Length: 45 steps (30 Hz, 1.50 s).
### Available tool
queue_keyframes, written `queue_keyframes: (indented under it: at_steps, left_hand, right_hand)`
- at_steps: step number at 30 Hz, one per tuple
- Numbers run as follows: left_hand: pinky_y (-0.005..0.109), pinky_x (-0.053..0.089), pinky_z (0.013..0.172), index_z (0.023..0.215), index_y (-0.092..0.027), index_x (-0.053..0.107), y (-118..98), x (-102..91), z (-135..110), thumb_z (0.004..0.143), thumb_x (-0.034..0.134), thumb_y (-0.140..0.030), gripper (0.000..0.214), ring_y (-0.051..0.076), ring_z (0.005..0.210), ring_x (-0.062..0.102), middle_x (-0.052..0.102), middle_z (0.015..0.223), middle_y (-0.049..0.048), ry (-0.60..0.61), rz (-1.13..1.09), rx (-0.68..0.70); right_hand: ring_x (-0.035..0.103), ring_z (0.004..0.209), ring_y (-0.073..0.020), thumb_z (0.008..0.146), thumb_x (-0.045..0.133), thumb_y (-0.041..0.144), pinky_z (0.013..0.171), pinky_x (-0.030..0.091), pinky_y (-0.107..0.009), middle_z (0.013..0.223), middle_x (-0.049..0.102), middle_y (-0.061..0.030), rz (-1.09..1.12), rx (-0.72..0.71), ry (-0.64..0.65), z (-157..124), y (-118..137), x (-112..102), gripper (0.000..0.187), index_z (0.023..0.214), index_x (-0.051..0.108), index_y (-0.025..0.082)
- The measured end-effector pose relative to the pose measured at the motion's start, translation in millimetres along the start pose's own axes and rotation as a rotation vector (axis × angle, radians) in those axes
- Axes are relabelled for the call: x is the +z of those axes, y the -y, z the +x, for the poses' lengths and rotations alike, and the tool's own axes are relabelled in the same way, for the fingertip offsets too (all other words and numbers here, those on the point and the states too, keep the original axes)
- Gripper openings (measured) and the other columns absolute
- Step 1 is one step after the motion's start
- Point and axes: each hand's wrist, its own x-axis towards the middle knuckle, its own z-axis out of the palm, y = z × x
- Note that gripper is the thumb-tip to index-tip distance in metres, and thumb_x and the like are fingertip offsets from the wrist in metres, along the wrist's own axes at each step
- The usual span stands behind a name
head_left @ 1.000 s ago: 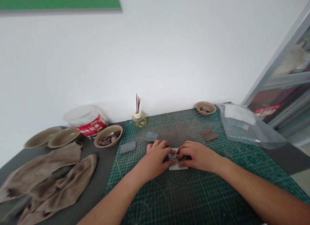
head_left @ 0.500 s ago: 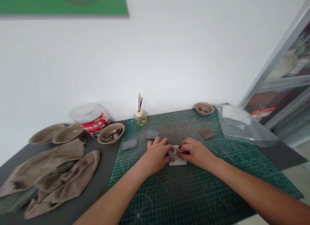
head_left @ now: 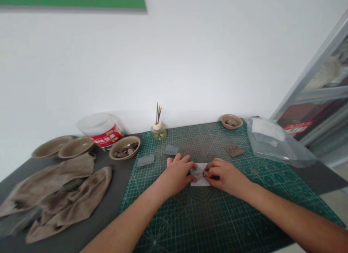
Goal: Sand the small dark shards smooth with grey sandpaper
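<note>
A pale grey, roughly square sheet [head_left: 198,179] with a dark line across its middle lies flat on the green cutting mat [head_left: 217,216]. My left hand [head_left: 178,175] holds the sheet's left edge, thumb and index finger pressed onto it with the other fingers bent. At the right edge, my right hand [head_left: 224,175] has its fingertips pinched together near that line; a small dark thing seems to be between them, too small to name. Beyond my hands lie two grey pieces [head_left: 146,160] and a brown square with dark marks [head_left: 234,150].
Bowls of small dark pieces stand at left [head_left: 124,148] and back right [head_left: 231,121]. A reed diffuser [head_left: 159,131] is at the mat's back edge. Left are a red-labelled tub [head_left: 104,135], more bowls [head_left: 76,147] and brown cloths [head_left: 73,209]. A clear plastic bag [head_left: 280,144] lies right.
My right hand has slid a little to the right across the sheet, uncovering more of its middle. My left hand stays on the left edge.
</note>
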Motion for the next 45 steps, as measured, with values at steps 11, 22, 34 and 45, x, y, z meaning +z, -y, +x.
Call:
queue_keyframes:
  at_steps: [11, 22, 34, 45]
  left_hand:
    - [0.040, 0.033, 0.081, 0.107, -0.027, 0.063, 1, -1.3, -1, 0.081, 0.068, -0.038, 0.029, 0.029, 0.104, 0.046, 0.058, 0.105, 0.0047, 0.020, -0.037, -0.014]
    - [0.039, 0.033, 0.081, 0.103, -0.024, 0.060, 1, 0.2, 0, 0.080, 0.070, -0.038, 0.030, 0.028, 0.106, 0.047, 0.059, 0.106, 0.0044, -0.004, -0.041, -0.031]
    - [0.040, 0.034, 0.082, 0.100, -0.023, 0.062, 1, 0.3, 1, 0.081, 0.068, -0.040, 0.027, 0.029, 0.107, 0.046, 0.058, 0.106, 0.0055, 0.031, -0.032, -0.044]
    - [0.039, 0.033, 0.080, 0.096, -0.023, 0.061, 4, 4.6, 1, 0.079, 0.071, -0.039, 0.025, 0.028, 0.105, 0.047, 0.059, 0.104, 0.0037, -0.008, -0.046, -0.025]
  right_hand:
    - [0.057, 0.091, -0.0196, 0.085, 0.064, 0.018, 0.082, 0.046, -0.034, 0.095, 0.068, -0.0044, 0.005, 0.025, -0.035, 0, -4, 3, 0.008, 0.081, 0.070, 0.021]
    - [0.057, 0.090, -0.0197, 0.085, 0.064, 0.019, 0.081, 0.046, -0.034, 0.094, 0.068, -0.0045, 0.001, 0.010, -0.015, 4, -7, 0, 0.007, 0.081, 0.070, 0.021]
    - [0.057, 0.088, -0.0184, 0.083, 0.065, 0.017, 0.079, 0.045, -0.032, 0.093, 0.068, -0.0032, 0.016, -0.029, 0.023, 10, -4, -1, 0.007, 0.078, 0.068, 0.021]
    - [0.057, 0.092, -0.0193, 0.085, 0.064, 0.017, 0.084, 0.045, -0.034, 0.096, 0.068, -0.0044, -0.013, -0.006, -0.024, 13, -14, 3, 0.005, 0.083, 0.067, 0.020]
